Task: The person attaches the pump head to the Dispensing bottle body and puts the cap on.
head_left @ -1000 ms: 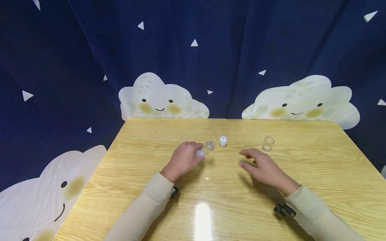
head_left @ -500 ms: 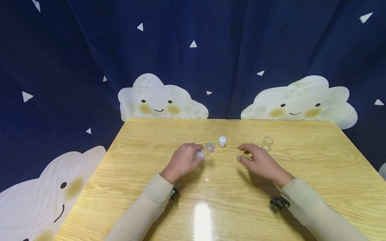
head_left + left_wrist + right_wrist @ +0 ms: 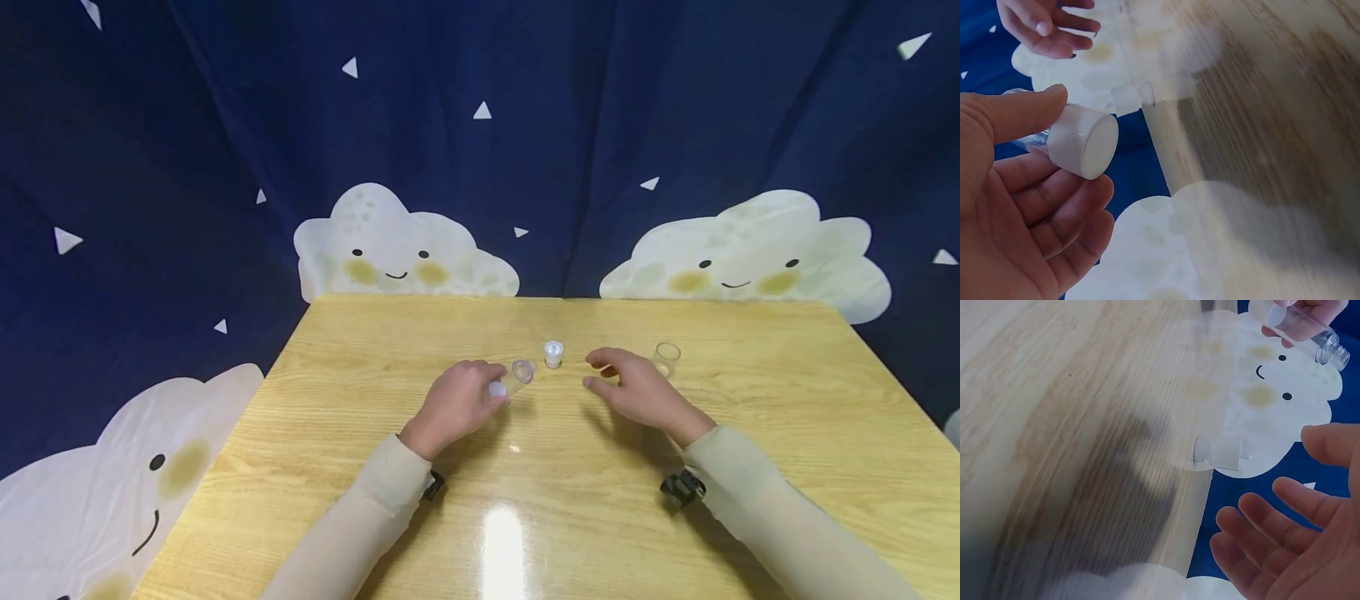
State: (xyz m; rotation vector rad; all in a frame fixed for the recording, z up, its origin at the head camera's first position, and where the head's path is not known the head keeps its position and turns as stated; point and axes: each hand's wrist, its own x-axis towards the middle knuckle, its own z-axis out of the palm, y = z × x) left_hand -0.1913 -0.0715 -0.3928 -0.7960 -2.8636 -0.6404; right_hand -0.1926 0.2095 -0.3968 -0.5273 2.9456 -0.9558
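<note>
My left grip (image 3: pixel 461 402) has the clear bottle (image 3: pixel 517 380) pinched between thumb and fingers, near its white base (image 3: pixel 1085 140), and I hold it tilted above the desk (image 3: pixel 585 517). The bottle's open neck (image 3: pixel 1333 352) points out of that grip, away from me and to the right. Just beyond the neck, the small white fitting (image 3: pixel 553 354) stands upright on the desk, between my two grips and touching neither. My right grip (image 3: pixel 637 390) holds nothing; its fingers are loosely bent, near the fitting. Behind it, partly covered by my hand, stands the clear cup (image 3: pixel 667 353).
</note>
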